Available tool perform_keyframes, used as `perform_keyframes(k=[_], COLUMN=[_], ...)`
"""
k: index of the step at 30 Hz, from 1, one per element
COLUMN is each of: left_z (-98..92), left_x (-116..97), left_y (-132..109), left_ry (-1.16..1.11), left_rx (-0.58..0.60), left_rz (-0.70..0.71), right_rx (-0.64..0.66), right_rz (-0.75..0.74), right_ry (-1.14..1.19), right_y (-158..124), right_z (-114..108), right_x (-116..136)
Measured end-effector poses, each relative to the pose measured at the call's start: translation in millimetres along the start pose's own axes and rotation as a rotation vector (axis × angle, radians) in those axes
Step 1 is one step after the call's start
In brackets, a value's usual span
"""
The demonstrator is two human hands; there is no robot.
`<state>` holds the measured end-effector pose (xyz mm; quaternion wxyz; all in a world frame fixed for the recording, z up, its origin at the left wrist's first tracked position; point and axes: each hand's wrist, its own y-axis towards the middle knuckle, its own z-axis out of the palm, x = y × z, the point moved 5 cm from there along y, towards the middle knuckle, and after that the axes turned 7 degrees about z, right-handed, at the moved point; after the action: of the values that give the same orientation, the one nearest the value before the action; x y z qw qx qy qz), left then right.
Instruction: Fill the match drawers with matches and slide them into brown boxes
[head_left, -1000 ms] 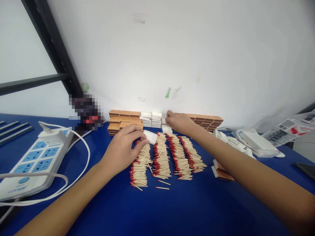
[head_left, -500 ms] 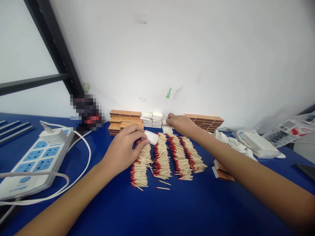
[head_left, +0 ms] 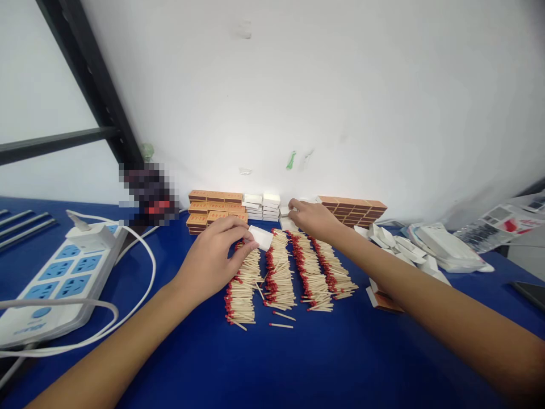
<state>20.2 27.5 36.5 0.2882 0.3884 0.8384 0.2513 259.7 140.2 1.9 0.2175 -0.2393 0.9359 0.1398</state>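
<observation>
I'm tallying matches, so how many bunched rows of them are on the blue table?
4, side by side: the leftmost row, partly behind the left hand; the second row; the third row; and the rightmost row. Whatever lies behind that hand is hidden.

Partly hidden
My left hand (head_left: 218,253) covers one end of a white piece (head_left: 261,238); pixelation blurs a dark object (head_left: 150,193).

From here, the wall (head_left: 255,113) glows palest above the matches (head_left: 281,272), greying toward the right; the blue table (head_left: 272,369) darkens up close. 1 patch (head_left: 149,196) at left is coarse squares, and box lettering (head_left: 198,218) looks soft.
</observation>
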Motion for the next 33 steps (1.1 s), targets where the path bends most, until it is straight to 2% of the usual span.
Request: perform_keyframes(k=[12, 19, 24, 33], left_z=[-0.5, 0.5, 0.9, 0.2], left_x=[1, 1, 1, 1], left_y=[0, 0, 1, 1], left_ry=[0.007, 0.007, 0.007, 0.005], left_rx=[-0.009, -0.012, -0.006, -0.009], left_rz=[0.015, 0.02, 0.022, 0.019], right_rx=[0.015, 0.008, 0.003, -0.005], right_rz=[-0.005, 0.023, 0.082, 0.102], right_ry=[-0.043, -0.036, 0.053, 0.14], right_y=[-1, -1, -1, 1], right_z=[1, 0, -1, -3], right_x=[9, 5, 0, -4])
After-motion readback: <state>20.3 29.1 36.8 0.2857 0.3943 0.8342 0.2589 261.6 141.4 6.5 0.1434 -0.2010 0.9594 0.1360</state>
